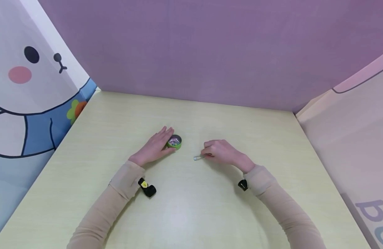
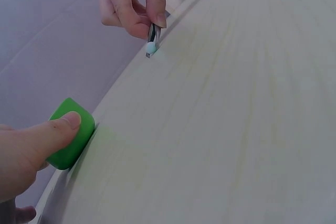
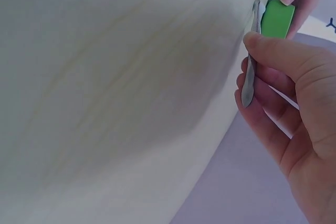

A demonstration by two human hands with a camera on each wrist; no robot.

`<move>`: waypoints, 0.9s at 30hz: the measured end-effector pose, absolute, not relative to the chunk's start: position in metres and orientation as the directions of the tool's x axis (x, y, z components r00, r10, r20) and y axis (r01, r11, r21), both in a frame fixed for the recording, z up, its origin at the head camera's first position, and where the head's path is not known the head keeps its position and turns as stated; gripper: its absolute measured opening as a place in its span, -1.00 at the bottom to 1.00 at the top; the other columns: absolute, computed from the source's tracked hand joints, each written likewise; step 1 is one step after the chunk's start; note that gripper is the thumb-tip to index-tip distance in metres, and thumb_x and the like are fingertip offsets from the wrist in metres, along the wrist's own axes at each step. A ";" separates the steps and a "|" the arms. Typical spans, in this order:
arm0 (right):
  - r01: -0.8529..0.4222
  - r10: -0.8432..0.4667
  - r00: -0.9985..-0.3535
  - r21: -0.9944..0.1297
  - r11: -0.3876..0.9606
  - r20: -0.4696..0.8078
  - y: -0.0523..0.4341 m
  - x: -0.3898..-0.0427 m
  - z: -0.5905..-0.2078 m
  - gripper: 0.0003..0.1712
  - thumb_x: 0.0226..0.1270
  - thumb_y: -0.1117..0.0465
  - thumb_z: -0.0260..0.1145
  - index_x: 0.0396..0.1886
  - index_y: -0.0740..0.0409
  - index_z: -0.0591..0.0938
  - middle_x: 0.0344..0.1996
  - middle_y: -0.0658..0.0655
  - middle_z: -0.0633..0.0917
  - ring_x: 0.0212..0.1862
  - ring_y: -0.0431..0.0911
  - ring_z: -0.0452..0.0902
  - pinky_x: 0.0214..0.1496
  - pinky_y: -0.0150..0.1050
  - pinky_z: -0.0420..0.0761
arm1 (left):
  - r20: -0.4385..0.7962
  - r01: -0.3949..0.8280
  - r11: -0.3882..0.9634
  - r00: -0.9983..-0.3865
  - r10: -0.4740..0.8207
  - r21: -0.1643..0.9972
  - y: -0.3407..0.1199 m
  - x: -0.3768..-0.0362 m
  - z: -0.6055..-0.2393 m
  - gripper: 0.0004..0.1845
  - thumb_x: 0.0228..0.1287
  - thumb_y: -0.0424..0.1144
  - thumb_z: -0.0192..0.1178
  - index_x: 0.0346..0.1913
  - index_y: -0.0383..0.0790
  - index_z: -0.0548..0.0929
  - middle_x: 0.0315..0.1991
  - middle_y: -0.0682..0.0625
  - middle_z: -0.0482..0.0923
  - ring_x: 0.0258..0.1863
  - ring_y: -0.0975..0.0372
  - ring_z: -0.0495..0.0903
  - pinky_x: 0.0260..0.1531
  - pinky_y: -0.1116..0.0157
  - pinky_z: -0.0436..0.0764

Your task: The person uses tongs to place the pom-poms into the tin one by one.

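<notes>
So far, little looks finished on the pale wooden table (image 1: 191, 207). At the far left stands a panel with a cartoon rabbit (image 1: 26, 79), well apart from the work. Next comes the left hand (image 1: 154, 147), lying flat on the table with its fingers straight and relaxed, the thumb tip pressed against the side of a small round green tin (image 1: 174, 141); the left wrist view shows that thumb (image 2: 63, 127) touching the green wall (image 2: 71, 140) rather than wrapping round it, so the tin is steadied, not gripped. The tin sits upright and open near the middle of the table, with something pale and glinting inside that is too small to make out. To the right, near but apart from it, the right hand (image 1: 220, 152) pinches a pair of metal tweezers (image 1: 198, 157) between thumb and fingers, their tips pointing toward the tin and low over the table. In the left wrist view a tiny pale bead (image 2: 150, 49) seems to sit at the tips. Judging from this, one small piece is held and has not yet reached the tin or come far from it; which way it travels I cannot tell. A pink panel (image 1: 350, 138) closes the right side.
</notes>
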State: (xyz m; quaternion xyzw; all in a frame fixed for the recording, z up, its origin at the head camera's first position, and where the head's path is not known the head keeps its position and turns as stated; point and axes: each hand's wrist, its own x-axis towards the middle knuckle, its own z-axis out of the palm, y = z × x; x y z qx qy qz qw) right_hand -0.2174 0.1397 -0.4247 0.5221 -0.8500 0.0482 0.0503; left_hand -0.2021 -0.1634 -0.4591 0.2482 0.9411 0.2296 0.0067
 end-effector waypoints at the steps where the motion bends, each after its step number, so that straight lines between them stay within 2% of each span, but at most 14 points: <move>1: -0.892 -0.882 -0.452 -0.030 0.452 0.134 0.140 -0.218 -0.425 -0.91 0.21 0.26 0.46 -0.31 -0.02 0.80 -0.52 -0.11 0.61 -0.49 -0.34 0.36 -0.48 -0.53 0.45 | 0.104 0.467 0.770 -0.875 0.472 0.434 -0.164 -0.202 -0.459 -0.11 0.38 0.04 0.20 0.54 -0.38 0.06 0.57 -0.27 0.02 0.59 -0.15 -0.08 0.53 -0.21 0.08; 19: -0.900 -0.887 -0.432 -0.018 0.435 0.165 0.139 -0.218 -0.421 -0.92 0.19 0.27 0.47 -0.33 0.00 0.80 -0.54 -0.10 0.60 -0.51 -0.33 0.35 -0.51 -0.54 0.43 | 0.080 0.449 0.774 -0.882 0.465 0.446 -0.163 -0.202 -0.458 -0.11 0.40 0.07 0.18 0.55 -0.35 0.05 0.58 -0.25 -0.01 0.60 -0.12 -0.10 0.56 -0.17 0.03; 27: -0.906 -0.890 -0.417 -0.010 0.422 0.186 0.135 -0.223 -0.414 -0.93 0.18 0.29 0.47 -0.40 0.01 0.78 -0.57 -0.08 0.58 -0.53 -0.32 0.31 -0.54 -0.53 0.39 | 0.075 0.446 0.778 -0.883 0.464 0.443 -0.162 -0.203 -0.460 -0.12 0.40 0.08 0.17 0.55 -0.34 0.05 0.59 -0.24 -0.01 0.61 -0.11 -0.10 0.56 -0.15 0.03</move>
